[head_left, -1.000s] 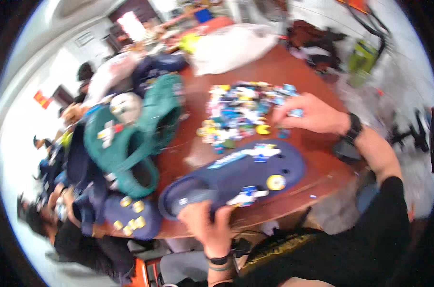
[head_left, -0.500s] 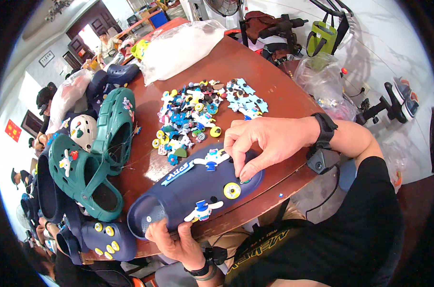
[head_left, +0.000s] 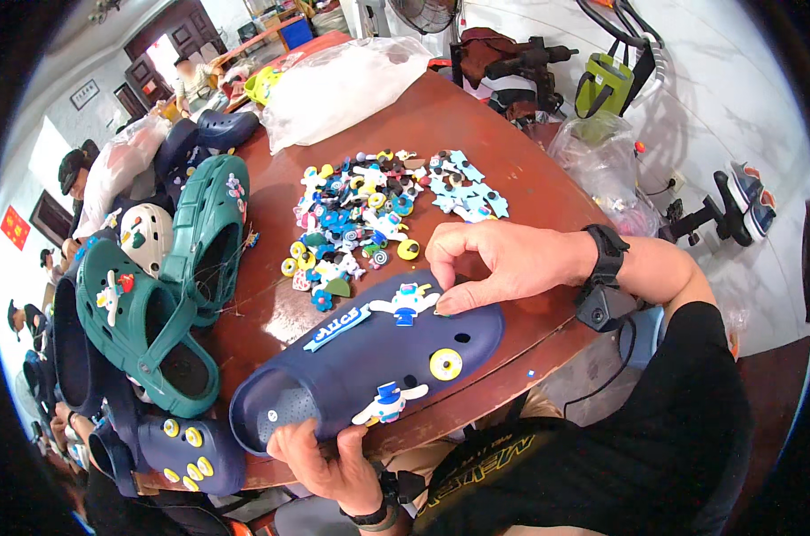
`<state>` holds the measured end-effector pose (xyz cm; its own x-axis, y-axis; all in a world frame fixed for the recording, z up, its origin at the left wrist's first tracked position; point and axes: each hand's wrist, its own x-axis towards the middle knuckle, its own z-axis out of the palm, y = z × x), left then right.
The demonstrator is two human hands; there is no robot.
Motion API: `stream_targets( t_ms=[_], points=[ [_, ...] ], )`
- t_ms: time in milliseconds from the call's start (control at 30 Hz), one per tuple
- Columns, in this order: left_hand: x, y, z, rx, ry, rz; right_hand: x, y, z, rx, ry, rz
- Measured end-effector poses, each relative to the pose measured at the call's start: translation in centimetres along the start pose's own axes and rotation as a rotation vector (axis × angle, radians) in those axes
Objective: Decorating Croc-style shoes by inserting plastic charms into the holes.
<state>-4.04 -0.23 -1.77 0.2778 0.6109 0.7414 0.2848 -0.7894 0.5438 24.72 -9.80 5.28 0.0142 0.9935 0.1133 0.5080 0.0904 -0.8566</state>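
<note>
A navy clog (head_left: pixel 356 362) lies on its side of the table nearest me, its heel opening to the left. My left hand (head_left: pixel 329 464) grips its near edge, fingers at the heel and thumb by a white long-eared charm in a blue hat (head_left: pixel 389 404). Over the toe, my right hand (head_left: pixel 490 268) has thumb and forefinger curled together beside a second long-eared charm (head_left: pixel 407 304). Anything small between those fingertips is too hidden to name. A blue name-strip charm (head_left: pixel 338 327) and a round yellow-and-white charm (head_left: pixel 445 364) are also on the clog; one dark hole shows near the toe.
Loose charms (head_left: pixel 360 214) lie heaped beyond the clog, with light-blue strips (head_left: pixel 467 188) at their right. Green clogs (head_left: pixel 124 313) and other shoes crowd the left. A clear plastic bag (head_left: pixel 342 89) covers the far table. Another person (head_left: pixel 191 85) sits in the background.
My right hand has moved from the hole near the toe to the far side, beside the long-eared charm. That hole is now uncovered. My left hand keeps its grip.
</note>
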Motion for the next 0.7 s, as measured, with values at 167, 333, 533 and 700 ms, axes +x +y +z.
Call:
stream_targets(
  t_ms=[167,333,533,700],
  points=[
    [0.1,0.0,-0.2,0.031,-0.01,0.011,0.5,0.3,0.1,0.182,-0.039,0.148],
    [0.4,0.3,-0.2,0.006,-0.029,0.007,0.5,0.1,0.6,0.335,-0.113,0.155],
    [-0.7,-0.6,-1.2,-0.001,-0.124,-0.013,0.9,0.0,0.7,0.286,-0.129,0.129],
    [0.6,0.5,-0.2,0.039,-0.012,0.015,0.3,-0.7,0.8,0.105,-0.052,-0.044]
  ],
)
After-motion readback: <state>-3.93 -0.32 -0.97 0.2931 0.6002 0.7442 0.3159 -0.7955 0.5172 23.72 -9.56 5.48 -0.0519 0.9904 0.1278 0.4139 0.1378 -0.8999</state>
